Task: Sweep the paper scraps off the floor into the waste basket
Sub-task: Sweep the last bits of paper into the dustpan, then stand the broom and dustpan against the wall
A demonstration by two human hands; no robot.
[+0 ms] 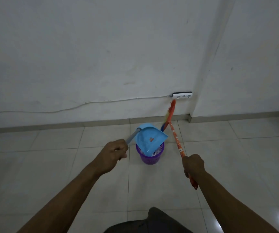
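Observation:
A purple waste basket [149, 158] stands on the tiled floor near the wall, with white paper scraps [157, 151] showing inside it. My left hand [114, 153] grips the grey handle of a light blue dustpan [149, 140], which is tilted over the basket with its lip down inside the rim. My right hand [193, 166] grips the orange patterned handle of a broom [177, 142]. The broom's orange, yellow and blue bristles [169, 115] are raised behind the basket, in front of the wall.
A white power strip [182, 95] is fixed low on the wall, its white cable [68, 108] running left along the wall. A wall corner [191, 117] juts out at the right. Pale floor tiles [236, 165] surround the basket. Dark clothing [152, 222] shows at the bottom.

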